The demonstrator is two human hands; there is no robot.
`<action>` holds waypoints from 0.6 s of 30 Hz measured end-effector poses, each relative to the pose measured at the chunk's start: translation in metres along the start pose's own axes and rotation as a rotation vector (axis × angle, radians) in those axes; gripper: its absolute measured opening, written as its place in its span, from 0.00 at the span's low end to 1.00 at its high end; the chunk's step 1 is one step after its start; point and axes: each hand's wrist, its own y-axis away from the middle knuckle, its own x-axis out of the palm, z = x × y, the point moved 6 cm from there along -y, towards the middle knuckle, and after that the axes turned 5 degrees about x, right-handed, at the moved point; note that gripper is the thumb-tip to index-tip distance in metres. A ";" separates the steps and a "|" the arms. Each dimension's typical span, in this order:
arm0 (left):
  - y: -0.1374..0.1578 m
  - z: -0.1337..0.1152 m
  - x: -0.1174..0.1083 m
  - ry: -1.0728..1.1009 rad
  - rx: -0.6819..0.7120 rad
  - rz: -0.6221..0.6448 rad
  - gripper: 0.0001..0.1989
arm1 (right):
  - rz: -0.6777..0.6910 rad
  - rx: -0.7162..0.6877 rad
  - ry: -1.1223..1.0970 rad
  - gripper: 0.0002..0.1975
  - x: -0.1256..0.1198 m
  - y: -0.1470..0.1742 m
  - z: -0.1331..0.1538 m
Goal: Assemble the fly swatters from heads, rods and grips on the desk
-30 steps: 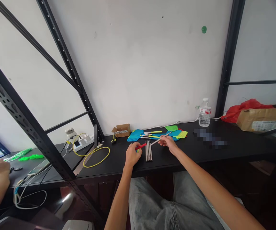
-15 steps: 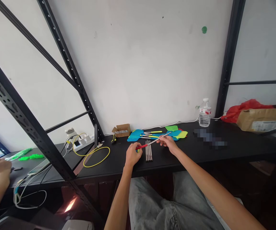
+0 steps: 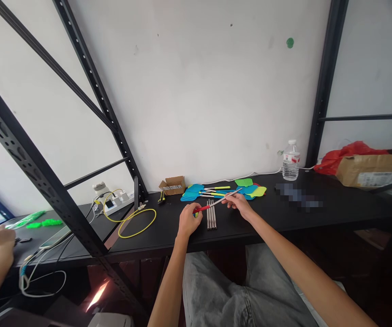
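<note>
Left grip point(image 3: 189, 220): clamped on red handle point(image 3: 202, 209)
Right grip point(image 3: 236, 202): pinching metal rod point(image 3: 219, 200)
Rod tip: gap's gone, it meets the handle above the table point(image 3: 168, 231)!
Handle and rod: now one line

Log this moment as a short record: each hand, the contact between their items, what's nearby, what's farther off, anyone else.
Left hand: holds red handle
Right hand: holds thin rod
Contact: rod's near end appears to meet the handle's tip
Nearby: more rods, side by side on black table
Behind hands: swatters, small box
Far right: bottle
Far left: another person's hand
</note>
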 end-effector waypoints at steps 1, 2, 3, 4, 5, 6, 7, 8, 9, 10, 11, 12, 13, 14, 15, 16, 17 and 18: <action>0.000 0.000 0.000 0.002 -0.002 0.005 0.07 | -0.001 0.001 0.002 0.14 0.000 0.000 0.000; 0.000 0.000 0.001 0.003 -0.005 0.011 0.08 | -0.004 0.000 0.005 0.14 0.000 0.000 0.000; 0.000 0.000 0.001 0.004 -0.007 0.017 0.08 | -0.004 0.000 0.007 0.14 0.000 0.000 0.000; 0.000 0.000 0.001 0.005 -0.008 0.019 0.08 | -0.003 -0.001 0.008 0.14 0.000 0.000 0.000; 0.000 0.000 0.001 0.006 -0.006 0.020 0.08 | -0.001 -0.002 0.009 0.14 0.000 0.000 0.000; 0.000 0.000 0.001 0.008 -0.004 0.018 0.08 | 0.004 -0.003 0.009 0.14 0.000 0.000 0.000; 0.000 0.000 0.001 0.010 -0.003 0.015 0.08 | 0.008 -0.005 0.008 0.14 0.001 0.000 0.000; 0.000 0.001 0.001 0.011 -0.002 0.012 0.08 | 0.010 -0.006 0.008 0.14 0.001 0.000 0.000; 0.001 0.001 0.001 0.013 -0.002 0.010 0.08 | 0.010 -0.008 0.007 0.14 0.000 0.000 0.000; 0.001 0.001 0.001 0.015 -0.002 0.010 0.08 | 0.009 -0.009 0.007 0.15 0.000 0.000 0.000; 0.001 0.002 0.002 0.017 -0.003 0.009 0.08 | 0.008 -0.011 0.007 0.15 0.000 0.000 -0.001; 0.001 0.002 0.002 0.017 -0.003 0.008 0.08 | 0.006 -0.013 0.007 0.15 0.000 0.000 -0.001; 0.001 0.002 0.002 0.016 -0.003 0.007 0.08 | 0.004 -0.016 0.007 0.16 0.000 -0.001 -0.001; 0.001 0.002 0.002 0.016 -0.003 0.007 0.08 | 0.004 -0.018 0.009 0.16 0.000 -0.001 -0.001; 0.001 0.002 0.002 0.015 -0.005 0.006 0.08 | 0.003 -0.021 0.012 0.16 0.000 -0.001 -0.001; 0.001 0.003 0.002 0.015 -0.009 0.007 0.08 | 0.000 -0.024 0.016 0.16 0.000 -0.001 0.000; 0.001 0.003 0.002 0.016 -0.014 0.008 0.08 | -0.005 -0.026 0.021 0.17 0.000 -0.001 0.000; 0.001 0.003 0.002 0.019 -0.019 0.010 0.08 | -0.010 -0.028 0.026 0.17 0.000 0.000 0.000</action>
